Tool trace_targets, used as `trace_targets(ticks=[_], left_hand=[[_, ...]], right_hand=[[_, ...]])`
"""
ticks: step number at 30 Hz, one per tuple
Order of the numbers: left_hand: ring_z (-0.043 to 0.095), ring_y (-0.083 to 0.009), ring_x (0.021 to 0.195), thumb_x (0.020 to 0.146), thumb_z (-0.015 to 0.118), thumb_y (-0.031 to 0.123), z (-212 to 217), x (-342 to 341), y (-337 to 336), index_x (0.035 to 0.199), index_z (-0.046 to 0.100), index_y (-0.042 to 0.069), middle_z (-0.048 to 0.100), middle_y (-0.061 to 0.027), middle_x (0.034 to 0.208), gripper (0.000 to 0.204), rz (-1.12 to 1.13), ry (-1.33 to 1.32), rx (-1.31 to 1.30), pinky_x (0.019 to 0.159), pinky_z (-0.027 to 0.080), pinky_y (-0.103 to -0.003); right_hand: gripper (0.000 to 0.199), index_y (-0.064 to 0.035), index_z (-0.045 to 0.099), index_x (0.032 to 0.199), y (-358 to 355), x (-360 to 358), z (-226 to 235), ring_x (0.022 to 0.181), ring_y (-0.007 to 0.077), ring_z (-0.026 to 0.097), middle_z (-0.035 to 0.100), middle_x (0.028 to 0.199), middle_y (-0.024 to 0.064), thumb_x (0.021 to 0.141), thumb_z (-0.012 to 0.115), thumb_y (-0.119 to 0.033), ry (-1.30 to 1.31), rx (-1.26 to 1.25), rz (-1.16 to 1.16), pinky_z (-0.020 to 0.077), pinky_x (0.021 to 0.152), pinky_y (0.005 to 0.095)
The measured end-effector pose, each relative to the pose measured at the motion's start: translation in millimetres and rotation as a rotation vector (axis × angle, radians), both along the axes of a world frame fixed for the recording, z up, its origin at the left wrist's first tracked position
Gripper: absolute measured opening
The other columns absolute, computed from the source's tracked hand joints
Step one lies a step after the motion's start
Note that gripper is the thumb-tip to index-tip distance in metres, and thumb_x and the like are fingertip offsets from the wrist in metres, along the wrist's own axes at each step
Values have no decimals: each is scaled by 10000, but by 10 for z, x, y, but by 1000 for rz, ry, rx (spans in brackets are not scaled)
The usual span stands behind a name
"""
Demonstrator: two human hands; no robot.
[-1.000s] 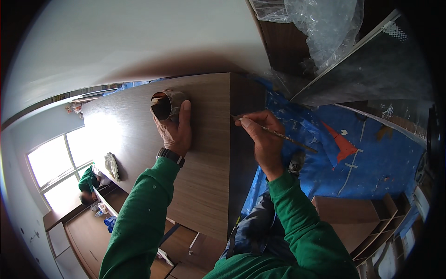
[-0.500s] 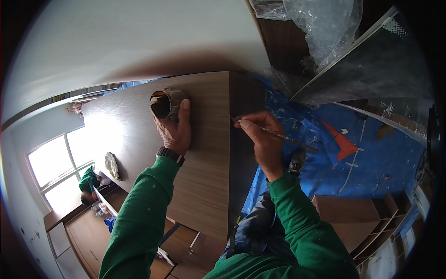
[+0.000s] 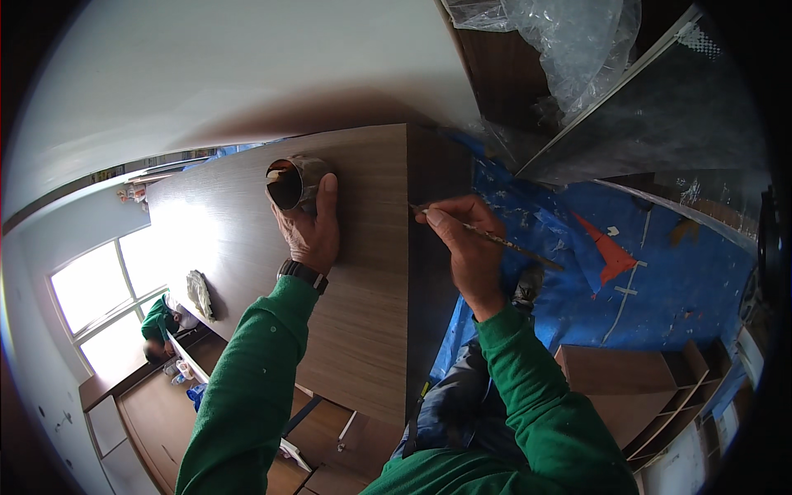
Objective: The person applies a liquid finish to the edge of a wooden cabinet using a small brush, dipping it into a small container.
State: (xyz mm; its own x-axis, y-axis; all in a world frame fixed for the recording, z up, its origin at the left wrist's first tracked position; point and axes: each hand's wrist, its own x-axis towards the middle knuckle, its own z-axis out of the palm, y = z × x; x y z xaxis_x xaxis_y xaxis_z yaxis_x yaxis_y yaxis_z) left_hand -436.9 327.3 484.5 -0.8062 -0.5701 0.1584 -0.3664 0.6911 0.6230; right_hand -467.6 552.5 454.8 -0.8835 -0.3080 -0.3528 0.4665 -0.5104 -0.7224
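Observation:
My left hand is wrapped round a small open can, tilted so its dark inside shows, against the wood-grain panel. A light bit of something shows inside the can's mouth. Between the thumb and fingers of my right hand is a thin, paint-spotted brush. Its tip meets the panel's right vertical edge, where the darker side face begins. The tip is too small to make out clearly.
Blue sheeting with a torn red patch covers the floor at right. Clear plastic hangs at the upper right. A brown shelf unit stands lower right. Near the window at left, a person in green bends beside a cloth.
The brush tip has shifted very slightly up along the panel's edge with my right hand. My left hand and the can stay in place.

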Motion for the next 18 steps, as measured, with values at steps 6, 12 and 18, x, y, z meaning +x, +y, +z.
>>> trace_targets(ticks=[6,12,18], left_hand=[[521,-356,1139,913,725,396,3,1,2,1314,480,-18,518,-207,1205,627,6,-4,0,990,407,-480],[518,-361,1134,908,728,417,4,-2,-6,1317,476,-18,512,-207,1214,648,-10,-22,-4,985,407,-484],[516,-365,1142,907,722,430,-11,9,-20,1316,480,-15,513,-206,1212,651,-5,-23,-25,988,404,-488]], right_hand=[[64,12,659,978,1,-3,11,904,134,699,735,952,120,939,676,-36,2,11,-5,553,787,242],[62,9,660,978,-8,-2,-1,904,134,698,733,956,118,939,677,-35,6,-10,-13,554,790,243],[63,10,659,978,-11,-6,-5,886,124,695,735,946,119,939,678,-36,10,0,-16,551,771,234]])
